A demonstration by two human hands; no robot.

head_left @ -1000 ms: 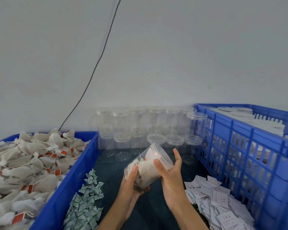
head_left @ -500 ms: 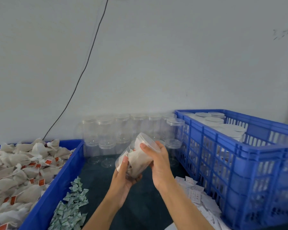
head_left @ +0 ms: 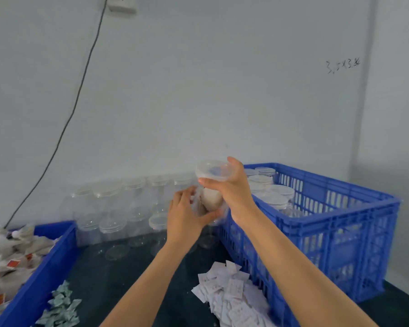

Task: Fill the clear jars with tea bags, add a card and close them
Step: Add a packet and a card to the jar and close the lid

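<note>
The filled clear jar, lid on and pale tea bags showing through its wall, is held up in the air just beside the near corner of the blue crate. The right hand has its grip curled round the lid end; the left hand cups the lower part, thumb underneath. More lidded jars stand inside the crate. Empty jars line the wall, cards lie heaped on the dark tabletop, and loose tea bags fill the left bin.

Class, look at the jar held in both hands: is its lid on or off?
On. The lid sits atop the jar, gripped by the right hand; the left hand holds the body.
</note>
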